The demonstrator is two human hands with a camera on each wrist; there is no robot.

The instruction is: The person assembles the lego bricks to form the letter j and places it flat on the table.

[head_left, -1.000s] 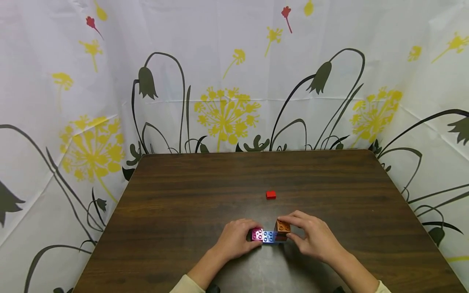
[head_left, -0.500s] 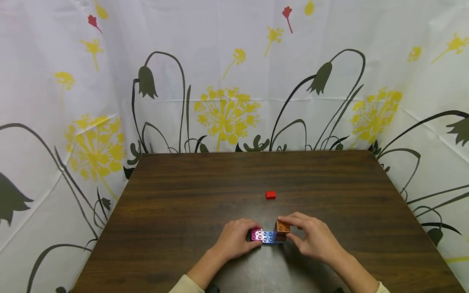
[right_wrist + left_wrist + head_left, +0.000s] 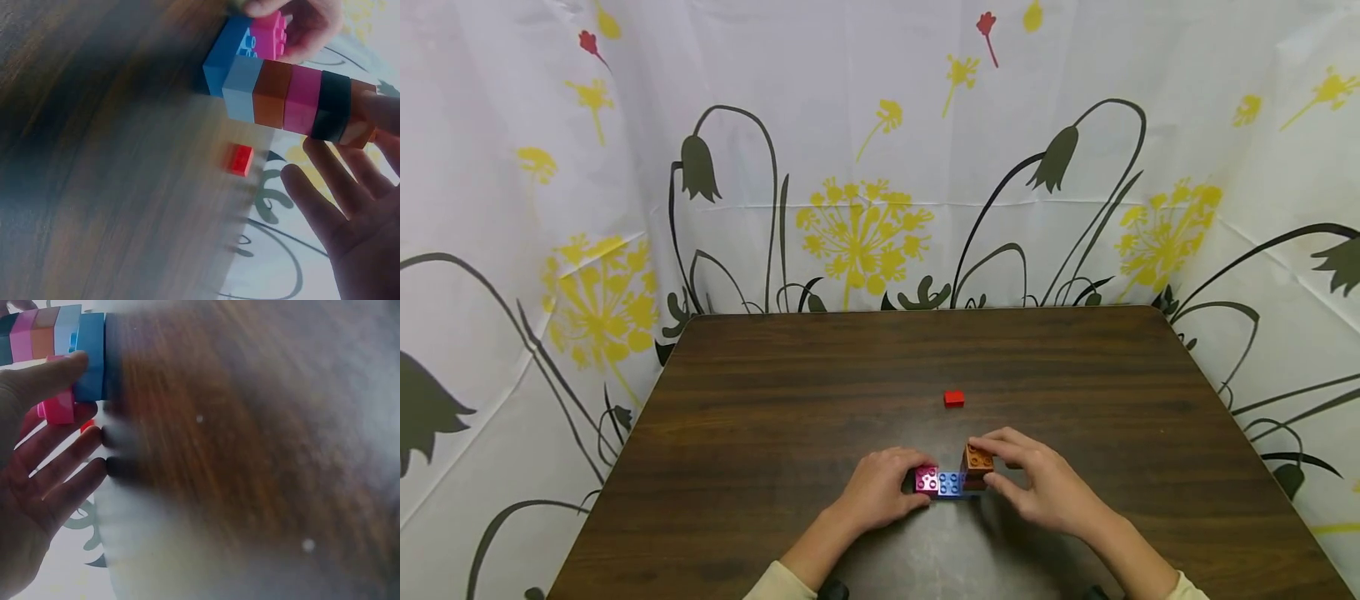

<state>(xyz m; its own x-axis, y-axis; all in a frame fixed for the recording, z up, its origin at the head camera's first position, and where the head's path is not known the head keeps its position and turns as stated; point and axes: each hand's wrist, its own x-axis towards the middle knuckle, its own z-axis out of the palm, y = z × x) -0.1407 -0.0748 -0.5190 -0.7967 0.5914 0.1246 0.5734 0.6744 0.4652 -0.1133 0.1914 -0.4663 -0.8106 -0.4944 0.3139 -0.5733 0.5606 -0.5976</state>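
Note:
A long blue toy brick [image 3: 949, 484] lies at the near middle of the table. On its left end sits a pink brick [image 3: 927, 480], gripped by my left hand [image 3: 876, 490] with thumb in front and fingers behind. A tower of several small bricks rises from its right end. From bottom to top these are a light blue brick [image 3: 242, 89], a brown brick [image 3: 272, 94], a pink brick [image 3: 302, 100], a dark teal brick [image 3: 331, 106] and an orange-brown brick [image 3: 980, 460]. My right hand [image 3: 1045, 485] pinches that top brick between thumb and fingers.
Beyond the blocks, a small red brick [image 3: 953, 400] lies alone on the dark wooden table [image 3: 790, 375]. A white curtain [image 3: 880, 108] with printed flowers hangs behind the table's far edge and along both sides.

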